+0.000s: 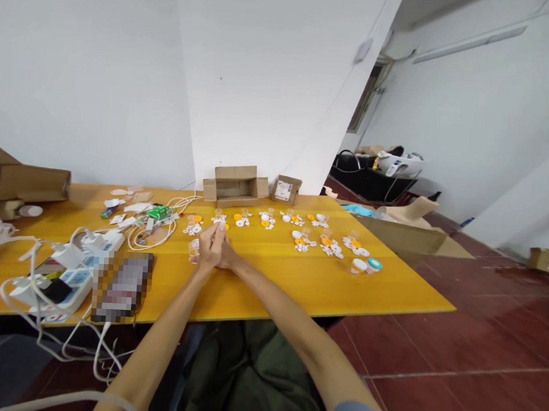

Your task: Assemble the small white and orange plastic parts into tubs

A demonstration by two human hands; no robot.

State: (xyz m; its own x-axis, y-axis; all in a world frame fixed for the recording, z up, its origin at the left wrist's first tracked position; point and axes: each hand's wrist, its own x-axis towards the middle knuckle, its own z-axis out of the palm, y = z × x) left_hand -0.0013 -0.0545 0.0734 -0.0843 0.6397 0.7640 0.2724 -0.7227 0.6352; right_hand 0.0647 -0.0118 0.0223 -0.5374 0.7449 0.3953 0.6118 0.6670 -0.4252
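My left hand (208, 246) and my right hand (226, 256) are pressed together above the yellow table (251, 293). Their fingers are closed, and whatever may be between them is hidden. Just behind and beside them lie small white pieces (191, 229), orange rings and clear plastic cups, partly covered by my left hand. Similar little groups with white lids (360, 252), orange rings (326, 242) and scattered white discs (304, 246) spread over the table to the right. A white-lidded jar (358, 266) and a teal-lidded jar (374, 265) stand near the right edge.
An open cardboard box (235, 191) and a smaller labelled box (285, 190) stand by the wall. To my left are a power strip (79, 284) with plugs and cables, a pixelated phone-like object (125, 286), and a box (36, 184) with another person's hand.
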